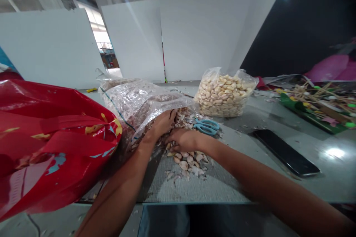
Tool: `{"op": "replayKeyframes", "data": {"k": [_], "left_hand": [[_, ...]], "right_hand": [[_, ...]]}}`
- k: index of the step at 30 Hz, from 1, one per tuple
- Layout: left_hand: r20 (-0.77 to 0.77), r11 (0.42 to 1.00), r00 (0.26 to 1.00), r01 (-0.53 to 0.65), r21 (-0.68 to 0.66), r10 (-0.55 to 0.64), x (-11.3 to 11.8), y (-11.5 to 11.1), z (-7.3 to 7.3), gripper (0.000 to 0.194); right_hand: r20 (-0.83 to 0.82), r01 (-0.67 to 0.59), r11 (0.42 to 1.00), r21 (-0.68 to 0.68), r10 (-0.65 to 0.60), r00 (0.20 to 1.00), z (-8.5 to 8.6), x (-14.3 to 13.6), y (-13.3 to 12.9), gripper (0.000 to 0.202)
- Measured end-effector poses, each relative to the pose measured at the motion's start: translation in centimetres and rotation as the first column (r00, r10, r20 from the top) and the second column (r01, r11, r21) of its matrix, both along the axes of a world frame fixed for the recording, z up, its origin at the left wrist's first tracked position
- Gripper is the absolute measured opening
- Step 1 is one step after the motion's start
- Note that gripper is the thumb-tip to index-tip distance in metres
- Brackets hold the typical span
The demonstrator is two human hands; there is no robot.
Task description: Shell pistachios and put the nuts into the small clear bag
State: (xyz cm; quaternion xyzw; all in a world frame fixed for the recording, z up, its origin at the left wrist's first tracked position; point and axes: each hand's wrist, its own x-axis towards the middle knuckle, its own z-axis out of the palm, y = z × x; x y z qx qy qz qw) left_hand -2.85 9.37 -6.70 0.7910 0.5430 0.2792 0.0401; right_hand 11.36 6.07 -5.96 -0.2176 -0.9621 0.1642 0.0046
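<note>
My left hand (166,120) reaches into the mouth of a clear plastic bag (133,94) filled with papery garlic skins. Its fingertips sink among the skins, so their grip is hidden. Just below and touching the heap, my right hand (181,139) has its fingers curled inward over the garlic; whatever they hold is not visible. Unpeeled garlic cloves (184,164) lie loose on the table under my right hand, with flakes of skin around them. Light-blue-handled scissors (207,126) rest beside the skins, right of my right hand.
A clear bag of peeled garlic cloves (225,94) stands behind the scissors. At right lie a black phone (285,152) and a green tray (306,116) heaped with sticks. A large red bag (55,137) crowds the left side. The table's front edge (194,203) runs below my forearms.
</note>
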Motion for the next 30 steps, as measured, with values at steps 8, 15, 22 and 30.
{"op": "replayKeyframes", "data": {"k": [8, 15, 22, 30], "left_hand": [[0.057, 0.999, 0.998, 0.004, -0.040, -0.002, 0.4, -0.3, 0.0, 0.037], [-0.049, 0.981, 0.983, 0.171, -0.091, -0.176, 0.2, -0.5, 0.5, 0.033], [-0.162, 0.818, 0.896, 0.288, -0.498, -0.414, -2.7, -2.9, 2.3, 0.059], [-0.247, 0.849, 0.897, 0.215, -0.483, -0.368, -3.5, -3.1, 0.2, 0.033]], "right_hand": [[-0.018, 0.184, 0.983, -0.005, -0.184, 0.983, 2.2, 4.5, 1.7, 0.037], [0.193, 0.454, 0.891, -0.031, -0.440, 0.877, 2.7, 11.1, 0.5, 0.041], [0.106, 0.529, 0.842, -0.104, -0.519, 0.848, -0.8, 13.3, -4.6, 0.063], [0.114, 0.581, 0.812, -0.056, -0.573, 0.812, -1.7, 11.9, -6.1, 0.064]]}}
